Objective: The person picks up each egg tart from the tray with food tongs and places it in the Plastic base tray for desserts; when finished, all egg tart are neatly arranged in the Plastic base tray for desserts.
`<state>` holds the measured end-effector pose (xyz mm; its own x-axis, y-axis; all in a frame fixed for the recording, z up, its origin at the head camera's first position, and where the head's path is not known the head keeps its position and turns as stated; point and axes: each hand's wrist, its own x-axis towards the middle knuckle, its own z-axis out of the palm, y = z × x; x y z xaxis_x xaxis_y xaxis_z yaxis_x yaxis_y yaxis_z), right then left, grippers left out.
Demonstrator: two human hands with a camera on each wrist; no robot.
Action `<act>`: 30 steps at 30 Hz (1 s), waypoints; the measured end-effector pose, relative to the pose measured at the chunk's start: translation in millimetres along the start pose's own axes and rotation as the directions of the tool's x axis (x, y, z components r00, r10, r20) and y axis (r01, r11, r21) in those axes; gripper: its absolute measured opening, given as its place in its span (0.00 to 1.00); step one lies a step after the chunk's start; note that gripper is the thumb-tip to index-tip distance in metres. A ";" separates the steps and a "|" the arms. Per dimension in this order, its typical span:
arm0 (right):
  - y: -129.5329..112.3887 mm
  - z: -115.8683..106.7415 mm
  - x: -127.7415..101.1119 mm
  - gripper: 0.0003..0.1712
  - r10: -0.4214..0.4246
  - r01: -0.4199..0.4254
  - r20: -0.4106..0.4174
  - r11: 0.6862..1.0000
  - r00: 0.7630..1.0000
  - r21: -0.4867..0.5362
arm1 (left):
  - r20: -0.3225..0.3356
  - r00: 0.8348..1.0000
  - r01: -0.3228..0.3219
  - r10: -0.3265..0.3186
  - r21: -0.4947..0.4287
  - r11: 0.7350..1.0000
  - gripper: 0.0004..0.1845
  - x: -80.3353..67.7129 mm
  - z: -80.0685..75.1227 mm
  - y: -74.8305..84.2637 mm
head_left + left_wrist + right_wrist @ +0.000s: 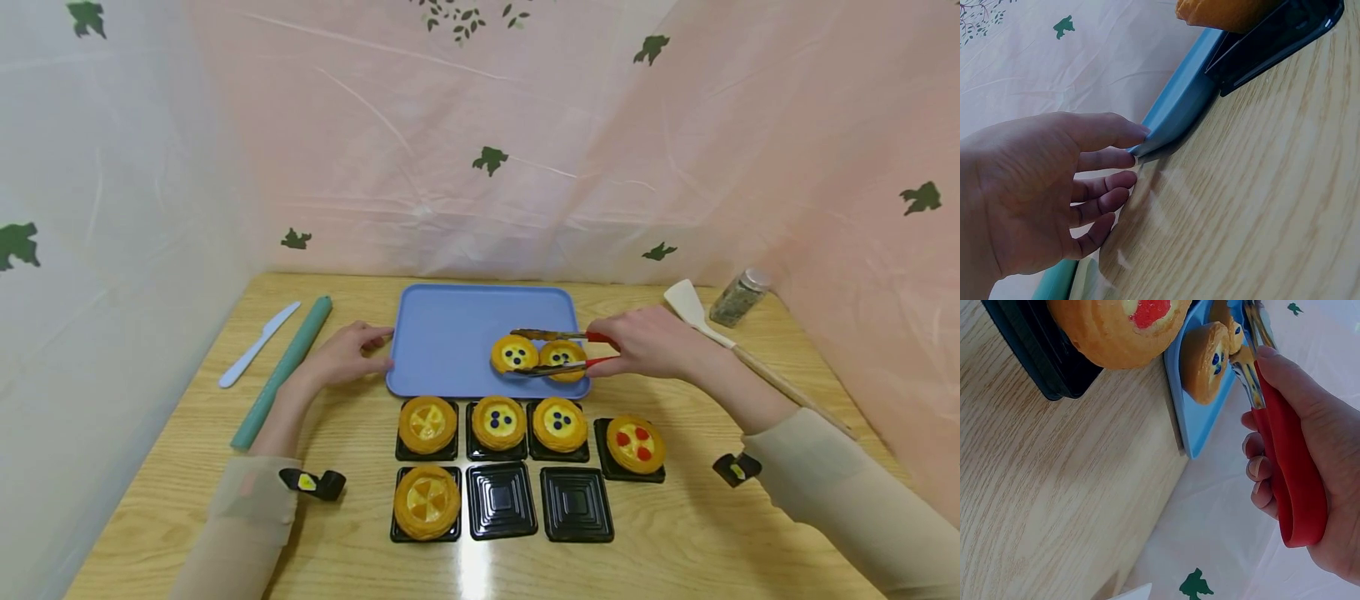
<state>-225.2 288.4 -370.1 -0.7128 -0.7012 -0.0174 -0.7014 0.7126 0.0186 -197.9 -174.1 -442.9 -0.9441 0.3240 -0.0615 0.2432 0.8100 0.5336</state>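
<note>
My right hand (pixel 645 340) grips the red-handled tongs (pixel 1294 481) over the front right of a blue tray (pixel 450 333). The tongs' arms stand apart, above and around two blueberry tarts side by side; the left tart (pixel 515 356) lies between the tips, and the right tart (pixel 564 357) is partly covered by the arms. Whether the tips touch a tart I cannot tell. At the tray's left edge rests my left hand (pixel 347 357), thumb and forefinger touching the rim and the other fingers loosely bent, as the left wrist view shows.
Before the tray stand black square holders with orange-topped tarts (pixel 427 425), blueberry tarts (pixel 498 422) and a strawberry tart (pixel 635 443). Two bare holders (pixel 501 500) lie in front. A rolling pin (pixel 288 362) and knife (pixel 258 346) lie left; a spatula (pixel 690 308) and spice jar (pixel 739 297) right.
</note>
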 end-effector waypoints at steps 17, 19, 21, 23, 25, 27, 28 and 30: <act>-0.6 0.0 0.2 0.27 -0.011 0.010 -0.012 1.000 1.000 -0.013 | -0.001 1.000 0.012 -0.012 0.004 1.000 0.35 0.9 -0.5 -1.5; -1.0 -0.6 0.2 0.27 -0.011 0.011 -0.013 1.000 1.000 -0.011 | -0.001 1.000 0.012 -0.012 0.003 1.000 0.35 0.9 -0.7 -1.6; -1.1 -0.9 0.3 0.27 -0.012 0.012 -0.014 1.000 1.000 -0.009 | 0.000 1.000 0.011 -0.011 0.003 1.000 0.35 1.0 -0.5 -1.7; -1.1 -0.8 0.3 0.27 -0.014 0.014 -0.015 1.000 1.000 -0.009 | 0.000 1.000 0.013 -0.013 0.004 1.000 0.35 0.7 -0.4 -1.4; -1.0 -0.8 0.2 0.27 -0.016 0.015 -0.016 1.000 1.000 -0.011 | 0.001 1.000 0.006 -0.006 0.007 1.000 0.35 0.6 -0.2 -2.0; -0.9 -0.6 0.2 0.27 -0.018 0.017 -0.019 1.000 1.000 -0.014 | 0.000 1.000 0.002 -0.002 0.009 1.000 0.35 0.4 0.0 -2.0; -0.9 -0.6 0.2 0.27 -0.019 0.019 -0.021 1.000 1.000 -0.013 | 0.000 1.000 0.001 -0.001 0.009 1.000 0.35 0.4 0.0 -2.1; -1.0 -0.6 0.1 0.27 -0.021 0.021 -0.026 1.000 0.999 -0.014 | 0.001 1.000 -0.005 0.005 0.010 1.000 0.35 0.5 -0.1 -2.5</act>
<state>-224.6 287.6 -369.5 -0.6975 -0.7166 0.0081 -0.7160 0.6973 0.0323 -199.0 -176.0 -444.2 -0.9427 0.3284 -0.0595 0.2501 0.8131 0.5257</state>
